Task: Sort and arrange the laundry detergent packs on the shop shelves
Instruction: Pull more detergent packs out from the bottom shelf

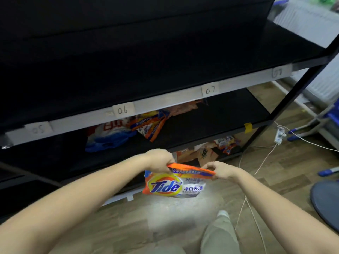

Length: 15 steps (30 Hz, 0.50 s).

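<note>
Currently holding Tide detergent pack (171, 184) by its top edge, near the front of the black shelf unit (165, 70), above the wood floor (165, 226). Left hand (161, 160) fingers pinching the top left corner; right hand (219, 170) fingers pinching the top right corner. Pack hanging upright, logo facing camera. Middle shelf (211, 123): blue-and-white pack (108, 138) left, orange packs (150, 125) beside it, more behind to the right. Bottom shelf (225, 154): mixed packs (224, 143), loosely piled. Upper shelf edge tagged with labels 06 (122, 110) and 07 (210, 90). Power strip (279, 137) with cables on floor, right.
</note>
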Tool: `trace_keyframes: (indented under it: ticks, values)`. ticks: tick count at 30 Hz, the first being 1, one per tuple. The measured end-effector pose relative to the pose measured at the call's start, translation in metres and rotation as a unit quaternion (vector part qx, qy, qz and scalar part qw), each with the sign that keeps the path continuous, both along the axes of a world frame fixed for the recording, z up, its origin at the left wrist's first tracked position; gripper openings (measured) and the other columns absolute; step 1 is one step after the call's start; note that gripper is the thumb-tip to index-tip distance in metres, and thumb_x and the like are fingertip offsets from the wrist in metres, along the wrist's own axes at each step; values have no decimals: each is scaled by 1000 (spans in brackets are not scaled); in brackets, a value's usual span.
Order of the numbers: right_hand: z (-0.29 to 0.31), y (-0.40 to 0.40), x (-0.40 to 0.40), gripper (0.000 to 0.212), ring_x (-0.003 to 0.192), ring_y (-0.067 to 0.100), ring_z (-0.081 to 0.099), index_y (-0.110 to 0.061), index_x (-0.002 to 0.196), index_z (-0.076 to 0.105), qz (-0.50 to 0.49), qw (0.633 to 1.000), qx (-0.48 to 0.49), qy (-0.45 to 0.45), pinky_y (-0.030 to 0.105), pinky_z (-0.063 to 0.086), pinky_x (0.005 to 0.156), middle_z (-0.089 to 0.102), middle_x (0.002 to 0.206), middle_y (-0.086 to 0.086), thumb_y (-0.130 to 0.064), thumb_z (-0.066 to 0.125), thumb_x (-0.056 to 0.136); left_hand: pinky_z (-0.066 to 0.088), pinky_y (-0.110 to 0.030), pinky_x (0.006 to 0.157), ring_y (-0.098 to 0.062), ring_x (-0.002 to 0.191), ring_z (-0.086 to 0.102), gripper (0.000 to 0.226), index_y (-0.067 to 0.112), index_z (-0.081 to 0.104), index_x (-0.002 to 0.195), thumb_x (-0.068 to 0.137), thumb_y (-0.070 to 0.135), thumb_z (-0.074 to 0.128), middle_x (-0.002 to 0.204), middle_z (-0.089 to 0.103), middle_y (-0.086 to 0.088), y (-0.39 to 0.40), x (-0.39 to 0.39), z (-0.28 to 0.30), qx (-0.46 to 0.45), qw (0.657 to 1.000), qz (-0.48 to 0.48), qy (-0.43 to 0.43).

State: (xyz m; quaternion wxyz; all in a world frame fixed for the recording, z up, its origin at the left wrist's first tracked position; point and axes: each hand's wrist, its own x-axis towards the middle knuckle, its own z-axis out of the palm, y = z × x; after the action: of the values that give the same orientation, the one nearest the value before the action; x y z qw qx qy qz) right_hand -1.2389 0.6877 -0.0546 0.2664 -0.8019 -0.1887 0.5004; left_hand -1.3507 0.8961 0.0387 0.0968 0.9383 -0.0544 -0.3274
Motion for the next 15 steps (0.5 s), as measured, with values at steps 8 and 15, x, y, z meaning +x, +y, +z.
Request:
trace_keyframes:
  ticks: [8,15]
  values:
    - [130,-20,-43,50,108,31,63,-9,115,63,6,978,197,63,52,47,97,69,112,11,1,70,67,54,-12,64,3,74,68,6,33,61,83,86,36,66,84,71,15,7,-44,192,-171,974,102,-106]
    - [279,8,-72,38,101,15,67,-20,101,71,-54,895,429,-112,23,54,83,72,106,-1,-3,77,68,55,-17,66,-5,79,70,10,28,66,88,80,27,72,84,72,14,19,-84,324,-273,890,117,-347]
